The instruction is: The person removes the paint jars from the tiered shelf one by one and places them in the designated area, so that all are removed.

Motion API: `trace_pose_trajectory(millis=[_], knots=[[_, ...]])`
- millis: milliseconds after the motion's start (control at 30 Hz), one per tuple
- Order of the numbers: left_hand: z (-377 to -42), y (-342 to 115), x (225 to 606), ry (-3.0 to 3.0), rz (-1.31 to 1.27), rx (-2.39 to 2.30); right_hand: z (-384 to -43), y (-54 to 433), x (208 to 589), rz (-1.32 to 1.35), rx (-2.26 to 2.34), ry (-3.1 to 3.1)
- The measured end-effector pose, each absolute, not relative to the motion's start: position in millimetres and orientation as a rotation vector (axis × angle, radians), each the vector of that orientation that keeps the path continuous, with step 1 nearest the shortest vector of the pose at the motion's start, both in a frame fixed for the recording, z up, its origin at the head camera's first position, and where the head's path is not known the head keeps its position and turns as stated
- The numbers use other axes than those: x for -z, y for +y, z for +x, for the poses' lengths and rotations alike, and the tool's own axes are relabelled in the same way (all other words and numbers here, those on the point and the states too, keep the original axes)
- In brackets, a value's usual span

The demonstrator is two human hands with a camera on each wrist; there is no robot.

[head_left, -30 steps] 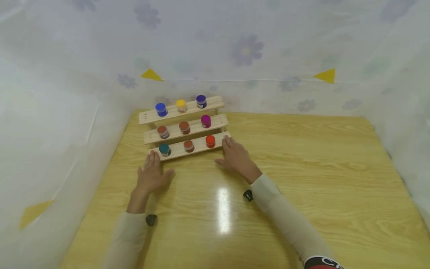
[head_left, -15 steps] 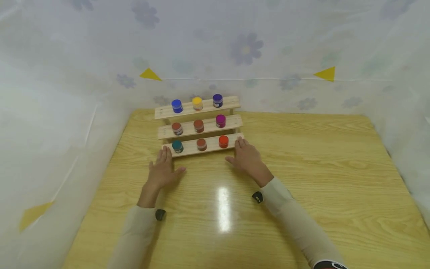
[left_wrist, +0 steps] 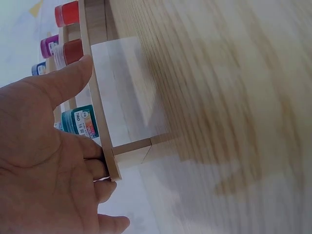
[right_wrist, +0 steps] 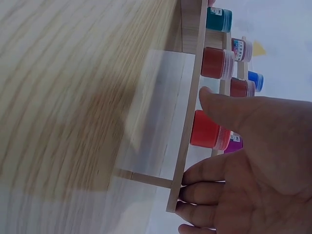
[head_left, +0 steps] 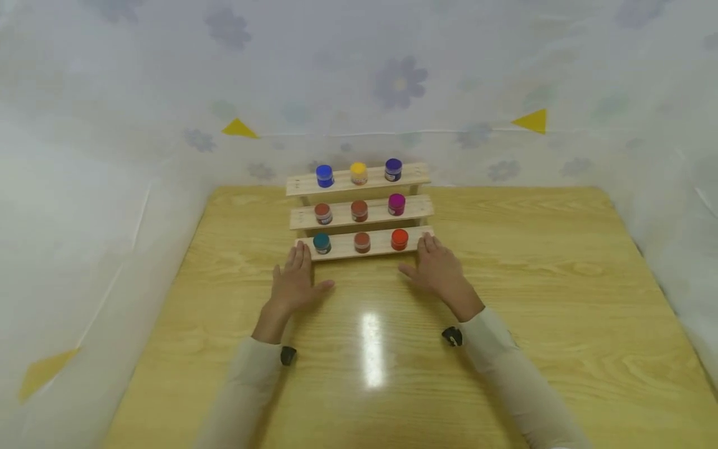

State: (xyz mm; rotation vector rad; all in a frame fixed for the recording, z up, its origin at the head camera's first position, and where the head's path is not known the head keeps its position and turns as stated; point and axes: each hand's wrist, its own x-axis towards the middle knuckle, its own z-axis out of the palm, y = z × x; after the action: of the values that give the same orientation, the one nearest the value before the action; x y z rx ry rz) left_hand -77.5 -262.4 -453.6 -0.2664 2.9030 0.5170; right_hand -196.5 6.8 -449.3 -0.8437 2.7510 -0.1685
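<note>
A three-tier wooden rack stands near the back of the table, bearing small paint jars. On its front tier are a teal jar, a brown jar and a red jar. Two brown jars and a magenta jar fill the middle tier. Blue, yellow and dark blue jars line the top. My left hand touches the front tier's left end with extended fingers, thumb spread. The right hand touches the right end likewise. In both wrist views, fingertips meet the board's end.
The wood-grain table extends to both sides of the rack. Behind it hangs a flower-patterned white sheet with yellow triangles on it. White sheeting also encloses the left and right sides.
The rack with its jars has slid to the right, both hands moving along at its ends. It has also turned slightly, so its tiers lie closer to parallel with the back edge.
</note>
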Motion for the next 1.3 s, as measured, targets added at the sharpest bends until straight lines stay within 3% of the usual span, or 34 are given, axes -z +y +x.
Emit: trace_pose_trajectory(millis=[1000, 1300], knots=[[-73.7, -273.9, 461.4, 2.919, -0.223, -0.445, -197.5, 6.4, 441.4, -0.836, 0.282, 2.692], [-74.2, -288.1, 467.2, 2.959, -0.118, -0.737, -197.7, 7.5, 441.9, -0.842, 0.267, 2.710]])
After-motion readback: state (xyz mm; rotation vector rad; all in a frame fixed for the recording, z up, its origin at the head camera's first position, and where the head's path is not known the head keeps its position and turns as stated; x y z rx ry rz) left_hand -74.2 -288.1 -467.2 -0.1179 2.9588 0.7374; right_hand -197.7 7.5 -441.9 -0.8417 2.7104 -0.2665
